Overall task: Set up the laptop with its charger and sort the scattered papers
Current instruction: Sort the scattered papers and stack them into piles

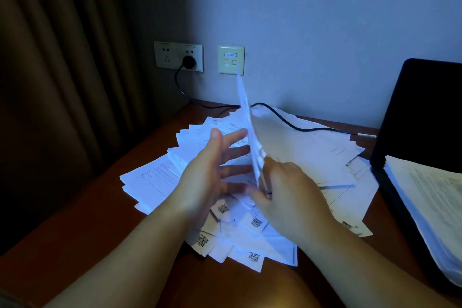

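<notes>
Both forearms are bare to the frame's edge, with no sleeve, watch or ring apparent on the left hand (212, 172) or right hand (287, 195), though motion blur softens the fingers.

Brown wooden desk (87, 227), running back to a pale bluish wall (325, 20). Dark curtain (62, 70) in heavy vertical folds at the left, reaching down past the desk's left edge. On the wall just above the desk's far edge, a cream double socket plate (170, 54) (left outlet free, right one occupied). Just to its right, apart from it, a smaller cream wall plate (231, 59) with a small blue label near the top and two square ports beneath; label text too small to read.
</notes>
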A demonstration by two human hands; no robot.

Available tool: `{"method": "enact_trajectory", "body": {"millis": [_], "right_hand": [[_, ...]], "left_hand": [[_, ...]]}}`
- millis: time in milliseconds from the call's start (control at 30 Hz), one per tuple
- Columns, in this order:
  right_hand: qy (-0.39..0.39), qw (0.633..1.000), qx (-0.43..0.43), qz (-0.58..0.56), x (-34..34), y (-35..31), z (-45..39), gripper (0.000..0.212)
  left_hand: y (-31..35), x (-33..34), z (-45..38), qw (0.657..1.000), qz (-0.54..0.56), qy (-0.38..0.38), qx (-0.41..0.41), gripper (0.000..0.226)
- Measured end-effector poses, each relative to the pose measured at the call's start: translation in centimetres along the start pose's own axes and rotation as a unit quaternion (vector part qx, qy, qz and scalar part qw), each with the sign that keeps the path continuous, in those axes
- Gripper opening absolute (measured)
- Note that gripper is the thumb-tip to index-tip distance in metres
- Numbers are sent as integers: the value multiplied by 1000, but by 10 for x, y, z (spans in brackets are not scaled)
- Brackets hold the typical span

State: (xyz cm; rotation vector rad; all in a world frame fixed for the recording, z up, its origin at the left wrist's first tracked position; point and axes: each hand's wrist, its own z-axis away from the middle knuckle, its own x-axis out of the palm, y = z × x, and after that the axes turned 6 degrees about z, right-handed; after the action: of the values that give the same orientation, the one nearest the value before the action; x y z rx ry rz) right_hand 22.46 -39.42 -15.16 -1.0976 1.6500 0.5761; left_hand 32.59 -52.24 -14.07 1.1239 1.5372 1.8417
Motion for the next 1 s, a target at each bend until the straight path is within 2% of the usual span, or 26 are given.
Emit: {"method": "enact_trajectory", "body": {"millis": [67, 100, 167, 233, 300, 400, 467, 600, 733, 867, 933, 1000], "right_hand": [[38, 999, 35, 3, 4, 6, -2, 13], [41, 997, 58, 2, 5, 9, -3, 10], [52, 995, 81, -21, 8, 15, -3, 15], [70, 992, 87, -51, 8, 19, -3, 18], [70, 993, 82, -53, 9, 20, -4, 20], [20, 998, 35, -46, 10, 20, -4, 23], [-20, 999, -5, -29, 9, 16, -1, 39], [-57, 997, -26, 40, 8, 6, -1, 69], [-15, 998, -62, 26, 5, 3, 1, 54], [28, 994, -89, 53, 2, -1, 3, 24], [40, 993, -90, 61, 2, -2, 4, 43], [35, 991, -104, 71, 3, -4, 4, 43]], "left_hand": [[-4, 0, 0, 994, -97, -14, 46, 54], [-6, 0, -1, 984, -159, 3, 74, 48], [-9, -3, -4, 959, -246, 92, 107, 39], [-6, -6, -7, 968, -166, 176, 75, 30], [-4, -10, -10, 974, -99, 197, 51, 22], [-4, -11, -9, 963, -181, 192, 62, 23], [-5, -8, -8, 959, -205, 186, 54, 21], [-4, -3, -4, 956, -229, 179, 46, 45], [-3, -6, -5, 951, -245, 176, 62, 57], [-1, -3, -2, 947, -258, 181, 68, 41], [0, -3, -1, 947, -251, 191, 70, 34], [-1, -3, -2, 946, -246, 202, 66, 35]]}}
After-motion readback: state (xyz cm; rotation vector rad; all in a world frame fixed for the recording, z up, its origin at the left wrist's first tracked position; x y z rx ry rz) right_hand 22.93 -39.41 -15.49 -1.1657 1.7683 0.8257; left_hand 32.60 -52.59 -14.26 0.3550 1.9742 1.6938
